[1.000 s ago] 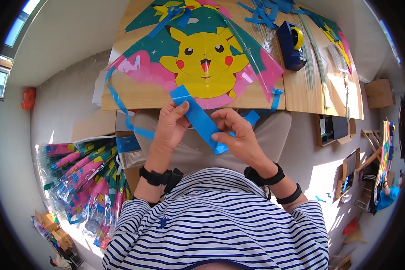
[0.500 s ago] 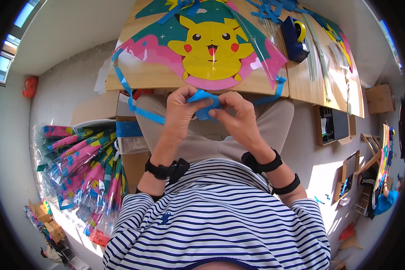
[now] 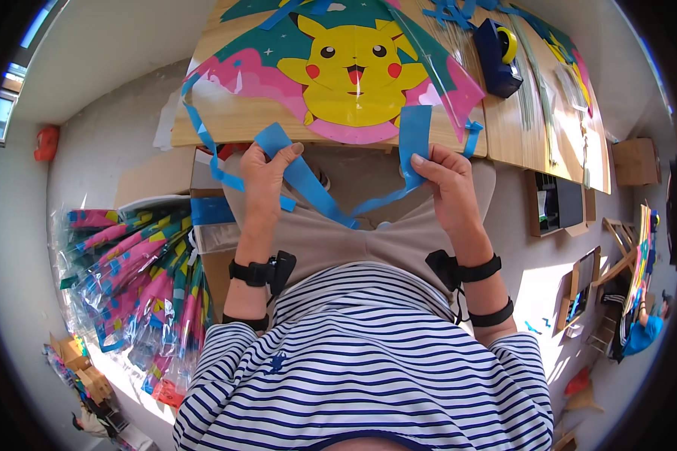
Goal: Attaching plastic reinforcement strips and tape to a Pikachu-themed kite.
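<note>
Blue plastic strip (image 3: 331,197): stretched in a V over the lap, one end pinched in the left hand (image 3: 263,180), the other in the right hand (image 3: 445,186); half a second ago both hands were bunched together on it, now spread apart. Bundle of packaged kites (image 3: 132,282): on the floor, left. Wooden table (image 3: 226,124): bears a cartoon kite (image 3: 350,71) and a blue tape dispenser (image 3: 496,46). Grey floor.

Clear-wrapped colourful kite packages (image 3: 139,278) heaped on floor at left (pink, teal, yellow)
</note>
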The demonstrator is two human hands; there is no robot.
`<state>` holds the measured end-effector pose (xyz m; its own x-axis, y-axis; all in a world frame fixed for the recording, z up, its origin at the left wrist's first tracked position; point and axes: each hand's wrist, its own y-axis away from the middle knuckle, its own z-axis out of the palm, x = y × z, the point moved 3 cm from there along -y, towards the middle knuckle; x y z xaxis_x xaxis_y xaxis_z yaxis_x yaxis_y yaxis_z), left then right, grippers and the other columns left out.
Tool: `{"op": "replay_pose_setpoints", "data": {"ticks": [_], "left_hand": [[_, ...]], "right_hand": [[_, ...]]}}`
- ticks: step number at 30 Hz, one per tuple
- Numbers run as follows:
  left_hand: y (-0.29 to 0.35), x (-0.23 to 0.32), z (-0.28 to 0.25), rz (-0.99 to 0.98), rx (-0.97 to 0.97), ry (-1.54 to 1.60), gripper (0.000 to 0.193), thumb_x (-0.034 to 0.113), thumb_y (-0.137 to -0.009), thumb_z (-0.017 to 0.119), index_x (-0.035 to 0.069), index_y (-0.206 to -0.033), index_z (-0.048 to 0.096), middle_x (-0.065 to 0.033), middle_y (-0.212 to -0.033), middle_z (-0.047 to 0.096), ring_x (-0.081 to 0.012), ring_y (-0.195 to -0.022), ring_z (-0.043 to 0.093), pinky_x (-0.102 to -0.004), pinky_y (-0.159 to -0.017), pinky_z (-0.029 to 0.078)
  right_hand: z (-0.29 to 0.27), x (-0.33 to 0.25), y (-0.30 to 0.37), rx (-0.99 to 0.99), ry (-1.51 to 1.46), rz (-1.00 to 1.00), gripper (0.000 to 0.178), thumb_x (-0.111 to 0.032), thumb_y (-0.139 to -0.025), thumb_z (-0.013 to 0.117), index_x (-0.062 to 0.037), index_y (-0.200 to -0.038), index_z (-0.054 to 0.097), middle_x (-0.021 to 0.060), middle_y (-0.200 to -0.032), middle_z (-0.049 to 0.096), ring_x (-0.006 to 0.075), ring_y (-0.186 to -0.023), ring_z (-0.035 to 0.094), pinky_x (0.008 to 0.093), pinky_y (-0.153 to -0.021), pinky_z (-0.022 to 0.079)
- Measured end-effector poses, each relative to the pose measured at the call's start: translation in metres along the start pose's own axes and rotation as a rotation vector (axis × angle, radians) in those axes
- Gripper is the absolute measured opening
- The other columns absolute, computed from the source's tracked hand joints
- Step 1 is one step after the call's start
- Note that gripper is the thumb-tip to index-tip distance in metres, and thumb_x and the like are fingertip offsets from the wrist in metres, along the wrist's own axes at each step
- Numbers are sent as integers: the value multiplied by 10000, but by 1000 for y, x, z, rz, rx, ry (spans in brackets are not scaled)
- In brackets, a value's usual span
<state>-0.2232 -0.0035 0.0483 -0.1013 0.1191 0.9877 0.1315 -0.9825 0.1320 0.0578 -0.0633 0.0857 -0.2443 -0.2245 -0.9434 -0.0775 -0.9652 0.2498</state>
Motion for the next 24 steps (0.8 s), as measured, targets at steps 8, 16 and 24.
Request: {"op": "replay_pose_setpoints", "data": {"ticks": [8,16,24], "left_hand": [[-2,-10,4,591,-34,-786,275,148,-848,812,9,-1039,671,-14,-912,691,-88,-833,632,-253,-732,501],[-2,-36,33,-133,-330,-55,309,235,-941,718,-7,-1119,647,-27,-963,702,-118,-859,638,-273,-787,507],[-104,-44,41,679,-80,-1179,575,378,-868,715,60,-1327,575,-198,-1452,508,-428,-1359,437,-646,-1092,289]], "right_hand": [[14,-9,-7,-8,-22,-54,124,-130,-907,711,-6,-904,707,-26,-782,657,32,-706,539,223,-657,416],[49,63,-28,-151,191,42,119,-104,-877,707,11,-894,686,-11,-738,635,59,-662,527,257,-609,437],[2,47,-94,27,630,-433,180,-74,-865,687,14,-1013,633,160,-1087,667,263,-960,618,359,-837,483]]}}
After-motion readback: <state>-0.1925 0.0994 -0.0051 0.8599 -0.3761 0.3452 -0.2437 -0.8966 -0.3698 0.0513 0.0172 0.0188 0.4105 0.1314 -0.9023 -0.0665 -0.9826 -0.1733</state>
